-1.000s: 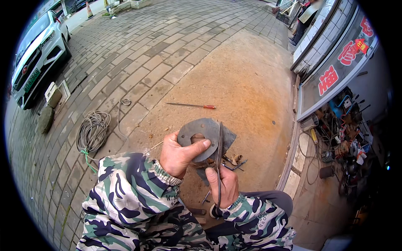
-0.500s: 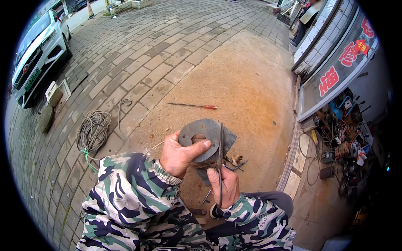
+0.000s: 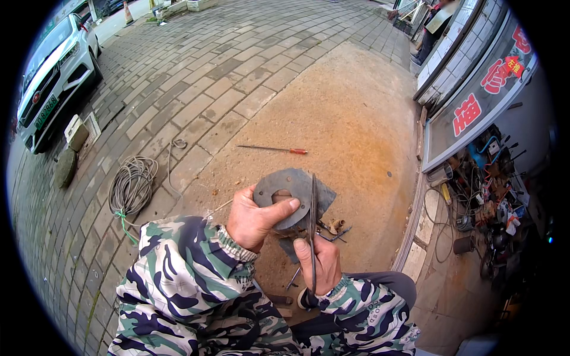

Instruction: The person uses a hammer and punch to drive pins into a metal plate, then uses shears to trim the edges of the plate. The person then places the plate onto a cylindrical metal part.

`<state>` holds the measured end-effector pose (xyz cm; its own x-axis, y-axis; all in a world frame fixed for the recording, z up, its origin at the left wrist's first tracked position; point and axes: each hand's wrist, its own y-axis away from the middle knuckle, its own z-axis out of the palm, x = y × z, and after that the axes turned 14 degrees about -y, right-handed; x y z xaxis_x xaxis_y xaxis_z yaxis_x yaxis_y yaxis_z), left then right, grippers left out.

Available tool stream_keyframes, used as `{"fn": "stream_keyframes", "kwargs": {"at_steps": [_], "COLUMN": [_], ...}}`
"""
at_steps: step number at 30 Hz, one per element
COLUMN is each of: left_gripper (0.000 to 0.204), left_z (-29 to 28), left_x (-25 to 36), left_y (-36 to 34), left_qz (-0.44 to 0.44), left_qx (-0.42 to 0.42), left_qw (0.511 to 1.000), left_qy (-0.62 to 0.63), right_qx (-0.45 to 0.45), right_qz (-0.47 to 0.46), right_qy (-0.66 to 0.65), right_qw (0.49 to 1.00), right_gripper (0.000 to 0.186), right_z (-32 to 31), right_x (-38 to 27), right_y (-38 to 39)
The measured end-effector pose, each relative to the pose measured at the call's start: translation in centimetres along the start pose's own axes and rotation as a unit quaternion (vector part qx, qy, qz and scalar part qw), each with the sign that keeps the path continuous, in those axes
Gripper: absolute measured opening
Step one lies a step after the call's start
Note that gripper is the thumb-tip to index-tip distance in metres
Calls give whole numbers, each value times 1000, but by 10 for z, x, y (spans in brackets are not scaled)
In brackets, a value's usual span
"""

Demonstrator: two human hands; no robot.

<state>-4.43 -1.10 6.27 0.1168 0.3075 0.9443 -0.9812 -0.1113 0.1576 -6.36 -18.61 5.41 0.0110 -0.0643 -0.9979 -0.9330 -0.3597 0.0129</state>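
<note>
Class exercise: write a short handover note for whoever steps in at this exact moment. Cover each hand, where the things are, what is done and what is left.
Left hand: grips the grey rubber sheet, thumb on top.
Right hand: holds scissors, blades up against the sheet's right edge.
Nearby: red-handled screwdriver on the ground beyond; coiled cable to the left; small metal parts below the sheet.
Done: the sheet has a rounded outline and a centre hole.
Left: the right side looks untrimmed.
</note>
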Motion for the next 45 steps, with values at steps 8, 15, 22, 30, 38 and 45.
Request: {"fn": "stream_keyframes", "kwargs": {"at_steps": [8,15,22,30,38,45], "left_gripper": [31,31,28,33,35,34], "left_z": [1,-1,-2,-8,-12,-19], "left_x": [1,2,6,9,13,18], "left_y": [0,-2,-2,-4,-7,-4], "left_qz": [-1,-6,-17,-31,-35,-27], "left_qx": [0,-3,-2,-25,-42,-31], "left_qw": [1000,1000,1000,999,998,999], "left_qy": [-1,-1,-3,-4,-9,-34], "right_qx": [-4,11,7,2,3,-22], "right_qz": [29,-7,-6,0,1,2], "right_qy": [0,0,-5,7,23,11], "right_qw": [1000,1000,1000,1000,1000,1000], "right_gripper": [45,44,43,43,44,45], "right_z": [-1,-1,-2,-2,-3,-2], "right_x": [-3,0,1,-1,-2,-1], "right_y": [1,1,1,2,2,0]}}
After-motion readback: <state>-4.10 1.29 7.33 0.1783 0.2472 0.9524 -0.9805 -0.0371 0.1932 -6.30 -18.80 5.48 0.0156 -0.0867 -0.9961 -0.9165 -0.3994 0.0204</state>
